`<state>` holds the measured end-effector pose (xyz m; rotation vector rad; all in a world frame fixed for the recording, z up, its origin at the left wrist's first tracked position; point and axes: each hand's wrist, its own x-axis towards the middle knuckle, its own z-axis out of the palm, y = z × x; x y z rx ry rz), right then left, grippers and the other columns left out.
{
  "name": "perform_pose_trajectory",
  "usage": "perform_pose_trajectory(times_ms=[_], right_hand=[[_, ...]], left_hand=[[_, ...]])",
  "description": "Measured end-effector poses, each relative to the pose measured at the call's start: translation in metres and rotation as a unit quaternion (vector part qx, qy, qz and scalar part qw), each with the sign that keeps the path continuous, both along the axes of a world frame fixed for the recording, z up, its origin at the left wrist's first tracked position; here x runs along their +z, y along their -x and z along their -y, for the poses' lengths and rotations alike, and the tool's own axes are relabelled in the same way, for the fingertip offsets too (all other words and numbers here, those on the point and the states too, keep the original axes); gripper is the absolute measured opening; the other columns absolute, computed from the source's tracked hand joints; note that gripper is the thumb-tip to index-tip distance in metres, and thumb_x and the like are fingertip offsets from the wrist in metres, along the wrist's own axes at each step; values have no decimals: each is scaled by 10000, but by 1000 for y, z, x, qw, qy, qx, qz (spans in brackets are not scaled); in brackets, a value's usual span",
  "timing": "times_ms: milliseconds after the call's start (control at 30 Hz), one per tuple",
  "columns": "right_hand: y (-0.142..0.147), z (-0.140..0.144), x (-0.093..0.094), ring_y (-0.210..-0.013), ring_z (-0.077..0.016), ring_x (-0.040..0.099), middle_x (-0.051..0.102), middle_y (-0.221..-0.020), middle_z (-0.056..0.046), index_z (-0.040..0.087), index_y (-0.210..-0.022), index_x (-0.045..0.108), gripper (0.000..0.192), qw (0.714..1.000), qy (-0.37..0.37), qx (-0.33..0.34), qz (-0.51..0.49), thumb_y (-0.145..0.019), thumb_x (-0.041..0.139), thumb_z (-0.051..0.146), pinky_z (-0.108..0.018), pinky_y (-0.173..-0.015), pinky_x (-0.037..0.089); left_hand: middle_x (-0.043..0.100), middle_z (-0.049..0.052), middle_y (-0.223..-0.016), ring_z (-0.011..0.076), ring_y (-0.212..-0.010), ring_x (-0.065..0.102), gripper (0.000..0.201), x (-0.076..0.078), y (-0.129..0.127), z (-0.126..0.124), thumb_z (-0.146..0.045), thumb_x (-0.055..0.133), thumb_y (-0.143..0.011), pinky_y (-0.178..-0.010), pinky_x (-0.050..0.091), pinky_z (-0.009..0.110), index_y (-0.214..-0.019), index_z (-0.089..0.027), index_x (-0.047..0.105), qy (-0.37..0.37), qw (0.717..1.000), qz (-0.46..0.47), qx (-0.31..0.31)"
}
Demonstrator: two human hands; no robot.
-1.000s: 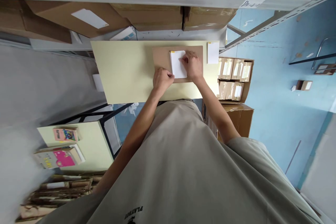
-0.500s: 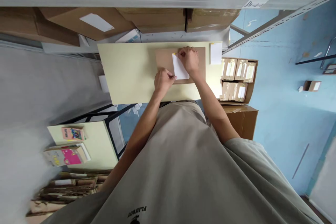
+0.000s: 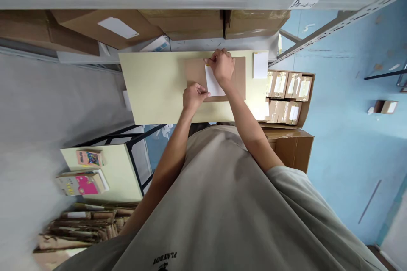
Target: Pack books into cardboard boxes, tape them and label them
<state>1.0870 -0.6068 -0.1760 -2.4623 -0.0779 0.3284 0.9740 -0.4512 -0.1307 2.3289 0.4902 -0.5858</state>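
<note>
Your left grip (image 3: 192,97), fingertips close together, meets the near-left corner of the white sheet (image 3: 215,85), seemingly steadying it on the flat brown piece (image 3: 241,74); your right grip (image 3: 223,67) curls over the sheet's far edge. Whether either pinches, I cannot tell. The bench (image 3: 152,89) supports both; beside it, a carton (image 3: 309,98) keeps small taped boxes (image 3: 291,84) in two rows

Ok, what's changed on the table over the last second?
The right hand has moved away from the right edge of the white paper, up and left to its top left corner by the yellow mark; whether it grips anything there is unclear. The left hand stays at the paper's lower left corner, and the paper still lies on the brown cardboard.
</note>
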Motion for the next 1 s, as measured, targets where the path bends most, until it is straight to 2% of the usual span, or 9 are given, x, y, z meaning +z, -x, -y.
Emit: perform_pose_trajectory(times_ms=[100, 233, 367, 467, 600, 733, 800, 900, 1000], right_hand=[[8, -4, 4, -1496, -417, 622, 710, -1475, -208, 224, -1408, 725, 555, 1000, 4, 4, 2, -1246, 443, 674, -745, -1261, 501], [49, 2, 17, -1689, -460, 486, 581, -1749, -229, 240, -1655, 650, 589, 997, 50, 56, 8, -1266, 375, 587, -789, -1348, 416], [110, 27, 34, -1885, -397, 216, 352, -1992, -97, 291, -1871, 473, 696, 979, 59, 193, 5, -1226, 492, 551, -672, -1519, 250], [149, 60, 40, -1908, -338, 169, 303, -2012, -34, 297, -1932, 361, 766, 971, 34, 236, -9, -1214, 491, 532, -625, -1562, 155], [180, 113, 31, -1914, -320, 116, 225, -2020, -17, 302, -1932, 368, 768, 989, 32, 141, -2, -1203, 474, 517, -611, -1575, 59], [193, 151, 10, -1909, -363, 130, 225, -2008, -134, 171, -1929, 353, 897, 999, 0, -37, -29, -1167, 509, 619, -633, -1558, 143], [196, 152, -1, -1880, -379, 270, 333, -1967, -209, 111, -1887, 425, 946, 992, -65, -87, -65, -1136, 549, 673, -600, -1524, 296], [199, 134, -9, -1719, -369, 580, 596, -1823, -220, 141, -1762, 608, 912, 974, -168, -117, -99, -1093, 580, 760, -536, -1405, 506], [207, 118, -1, -1571, -364, 704, 741, -1680, -208, 162, -1607, 732, 908, 964, -220, -146, -42, -1063, 538, 862, -518, -1347, 556]], left_hand=[[834, 34, -881, 276, -925, 807, 271, -2, 1, 1, -412, 1004, -872, -958, 642, 428, -964, -257, 801, 3, 1000, 12, 22], [830, 20, -907, 265, -959, 802, 261, -5, 4, 5, -310, 974, -841, -964, 638, 404, -1040, -249, 816, 0, 998, 32, 52], [825, 25, -979, 236, -985, 795, 291, -8, 11, 14, -259, 886, -866, -993, 625, 360, -1147, -235, 813, 1, 996, 49, 72], [819, 43, -1029, 231, -1033, 796, 288, -9, 22, 19, -288, 847, -915, -1040, 612, 347, -1194, -233, 802, -8, 995, 74, 70], [807, 56, -1084, 245, -1136, 790, 370, -9, 43, 8, -344, 848, -963, -1133, 595, 364, -1307, -240, 759, -41, 988, 108, 101], [777, 170, -1506, 245, -1324, 782, 552, -16, 62, -19, -411, 781, -1039, -1178, 593, 355, -1545, -226, 660, -12, 976, 94, 197], [702, 207, -1685, 251, -1499, 736, 578, -23, 68, -27, -512, 683, -1120, -1222, 582, 361, -1622, -229, 637, 55, 971, 58, 225], [709, 200, -1712, 297, -1665, 637, 703, -30, 77, -30, -759, 619, -1123, -1276, 572, 414, -1619, -267, 697, 128, 968, 8, 218], [672, 194, -1759, 332, -1737, 556, 844, -28, 89, -35, -909, 576, -1077, -1370, 502, 436, -1567, -248, 761, 164, 966, 52, 194]])
